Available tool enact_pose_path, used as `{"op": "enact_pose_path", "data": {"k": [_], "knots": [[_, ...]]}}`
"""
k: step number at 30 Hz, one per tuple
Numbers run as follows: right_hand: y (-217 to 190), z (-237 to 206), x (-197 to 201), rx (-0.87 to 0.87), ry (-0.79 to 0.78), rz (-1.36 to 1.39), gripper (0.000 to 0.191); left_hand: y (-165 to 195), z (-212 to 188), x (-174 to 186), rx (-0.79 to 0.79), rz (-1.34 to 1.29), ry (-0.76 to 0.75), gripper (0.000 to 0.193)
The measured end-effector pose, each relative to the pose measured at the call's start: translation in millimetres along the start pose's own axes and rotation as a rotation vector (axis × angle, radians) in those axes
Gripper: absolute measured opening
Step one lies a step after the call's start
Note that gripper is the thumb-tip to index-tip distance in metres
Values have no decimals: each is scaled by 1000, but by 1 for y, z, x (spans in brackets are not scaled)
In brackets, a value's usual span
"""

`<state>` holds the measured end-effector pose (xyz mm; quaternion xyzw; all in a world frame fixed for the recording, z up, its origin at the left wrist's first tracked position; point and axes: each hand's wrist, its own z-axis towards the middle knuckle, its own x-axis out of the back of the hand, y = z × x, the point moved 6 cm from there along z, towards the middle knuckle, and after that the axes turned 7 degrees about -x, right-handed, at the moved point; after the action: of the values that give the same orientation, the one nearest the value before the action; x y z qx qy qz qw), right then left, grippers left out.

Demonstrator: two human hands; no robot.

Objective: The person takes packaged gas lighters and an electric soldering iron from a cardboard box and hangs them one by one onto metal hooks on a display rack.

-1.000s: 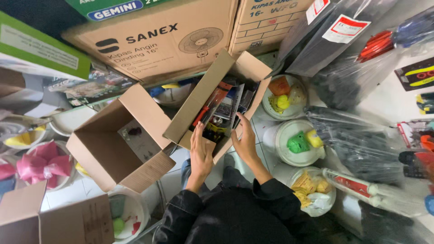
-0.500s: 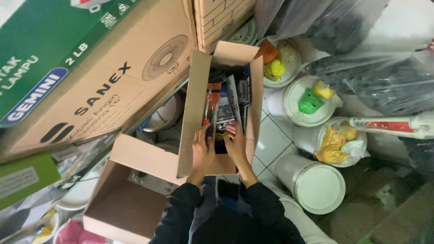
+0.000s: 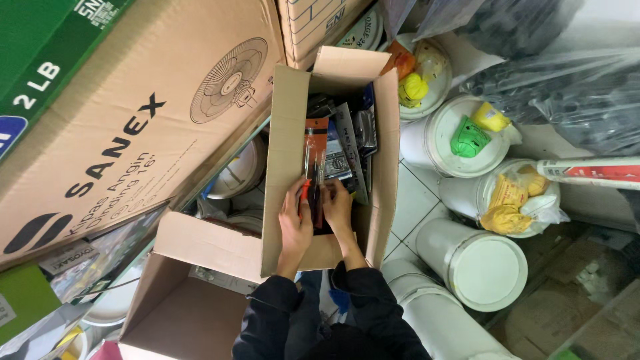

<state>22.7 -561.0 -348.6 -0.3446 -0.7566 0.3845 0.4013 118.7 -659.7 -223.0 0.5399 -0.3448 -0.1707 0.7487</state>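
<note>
Head view looks straight down into a tall open cardboard box that I keep just in front of my body. My left hand and my right hand are both inside it, at the six o'clock end, and the fingers close around a carded tool pack with an orange handle. I pinch it from both sides, I think so that it stays upright among the other packs, which stand on edge to fill the box tightly. At seven o'clock lies an empty brown box with open flaps. At three o'clock stand white buckets, their flat lids carrying small bags, probably for lack of shelf space.
</note>
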Motion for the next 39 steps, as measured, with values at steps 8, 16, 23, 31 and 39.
{"op": "enact_pose_path", "data": {"k": [8, 16, 23, 31, 39], "knots": [[11, 0, 42, -10, 155, 88, 11, -9, 16, 0, -1, -203, -24, 45], [4, 13, 79, -131, -39, 617, 11, -28, -8, -35, 43, 207, -524, 29], [-25, -1, 94, -133, 39, 413, 14, -14, -64, -37, 159, 452, -856, 24], [-54, -27, 110, 137, 72, 243, 12, 12, -112, -8, 181, 294, -964, 30], [-43, -76, 113, 109, 43, 198, 13, -32, -152, -22, 24, 430, -796, 45]]}}
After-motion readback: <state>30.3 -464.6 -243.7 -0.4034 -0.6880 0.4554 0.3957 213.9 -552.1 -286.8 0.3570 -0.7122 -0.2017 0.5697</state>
